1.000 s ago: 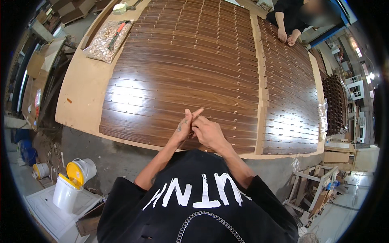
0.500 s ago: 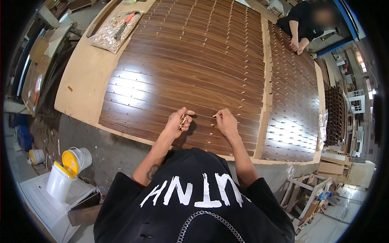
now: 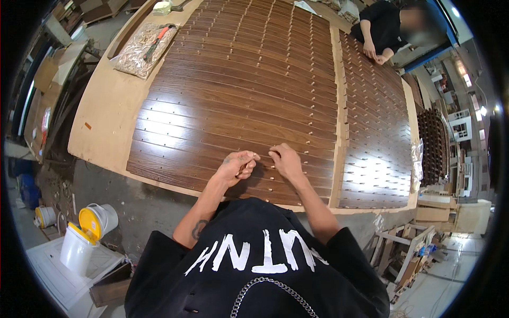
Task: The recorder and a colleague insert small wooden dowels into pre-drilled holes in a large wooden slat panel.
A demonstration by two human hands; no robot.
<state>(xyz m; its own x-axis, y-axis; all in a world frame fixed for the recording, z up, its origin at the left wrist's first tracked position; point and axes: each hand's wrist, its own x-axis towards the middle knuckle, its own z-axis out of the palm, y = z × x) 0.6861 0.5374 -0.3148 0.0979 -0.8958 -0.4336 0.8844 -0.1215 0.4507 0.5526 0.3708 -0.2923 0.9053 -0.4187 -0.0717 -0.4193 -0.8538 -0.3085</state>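
Dark brown wooden strips [image 3: 212, 119] lie side by side on a large light board. Short pale wooden dowels [image 3: 271, 190] stand up from them in rows. Over the near strips my left hand [image 3: 237, 167] is closed around several loose dowels, mostly hidden by the fingers; a pale end shows at the fingertips. To its right, my right hand [image 3: 286, 160] pinches a small pale dowel low against a strip, near the row of standing ones. The fingers partly cover that dowel, so I cannot tell how deep it sits.
A clear bag of dowels [image 3: 139, 58] with a red-handled hammer [image 3: 158, 42] on it lies at the far left. Across the board, a co-worker [image 3: 384, 32] has both hands over other strips. White buckets with yellow lids [image 3: 79, 249] stand at lower left.
My left hand has moved slightly right and turned, hiding the dowels more. My right hand has shifted slightly left with its pinch. The whole view has shifted a little.
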